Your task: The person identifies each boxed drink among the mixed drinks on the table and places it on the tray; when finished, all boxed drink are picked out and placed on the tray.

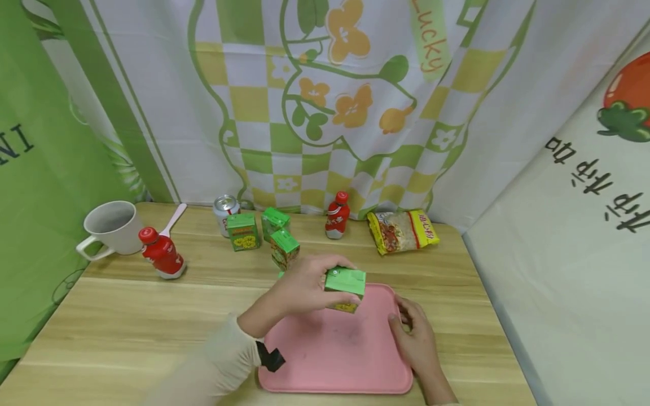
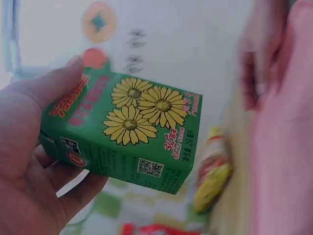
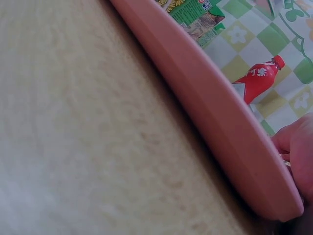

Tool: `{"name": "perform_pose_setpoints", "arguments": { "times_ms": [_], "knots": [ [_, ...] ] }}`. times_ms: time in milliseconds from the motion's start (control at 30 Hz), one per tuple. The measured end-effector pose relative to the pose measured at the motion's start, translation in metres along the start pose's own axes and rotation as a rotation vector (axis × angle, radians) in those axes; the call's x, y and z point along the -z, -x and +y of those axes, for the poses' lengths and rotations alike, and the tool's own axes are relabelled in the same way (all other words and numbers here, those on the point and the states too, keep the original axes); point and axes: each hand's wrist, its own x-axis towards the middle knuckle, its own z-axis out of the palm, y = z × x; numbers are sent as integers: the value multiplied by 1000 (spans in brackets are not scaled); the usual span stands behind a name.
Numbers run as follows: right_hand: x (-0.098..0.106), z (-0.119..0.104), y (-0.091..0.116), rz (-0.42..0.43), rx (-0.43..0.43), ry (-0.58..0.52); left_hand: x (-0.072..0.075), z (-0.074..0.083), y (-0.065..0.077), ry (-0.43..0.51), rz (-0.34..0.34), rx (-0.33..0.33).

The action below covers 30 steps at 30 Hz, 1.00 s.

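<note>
My left hand [image 1: 303,286] grips a green drink carton [image 1: 346,279] between thumb and fingers, above the upper part of a pink tray [image 1: 335,361]. In the left wrist view the carton [image 2: 132,122] is tilted and shows yellow flowers on its front. At the tray's right rim, my right hand [image 1: 417,338] holds the edge, thumb against it; some of its fingers are hidden. From the right wrist the tray's side wall [image 3: 210,107] runs close by, over the wooden table.
Behind the left hand stand more green cartons [image 1: 244,232] and a can [image 1: 225,210]. Red bottles stand at the left [image 1: 163,255] and at the back [image 1: 337,216]. A yellow food packet [image 1: 403,231] lies back right. Far left are a mug [image 1: 114,225] and a pink spoon [image 1: 175,219].
</note>
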Motion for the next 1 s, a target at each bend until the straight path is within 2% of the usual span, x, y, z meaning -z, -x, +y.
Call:
{"name": "perform_pose_setpoints", "arguments": {
  "times_ms": [167, 333, 433, 667, 833, 1000],
  "knots": [
    [0, 0, -1, -6, -6, 19, -29, -15, -11, -149, -73, 80],
    [0, 0, -1, 1, 13, 22, -42, -32, -18, -347, -126, 164],
    [1, 0, -1, 8, 23, 3, -45, -39, -21, -444, -145, 181],
    [0, 0, 1, 13, 54, -17, -46, -42, -23, -487, -189, 192],
    [0, 0, 1, 8, 45, -2, -48, -43, -23, -495, -241, 212],
    [1, 0, 0, 3, 34, 2, -48, -43, -24, -503, -263, 218]
  ]
}}
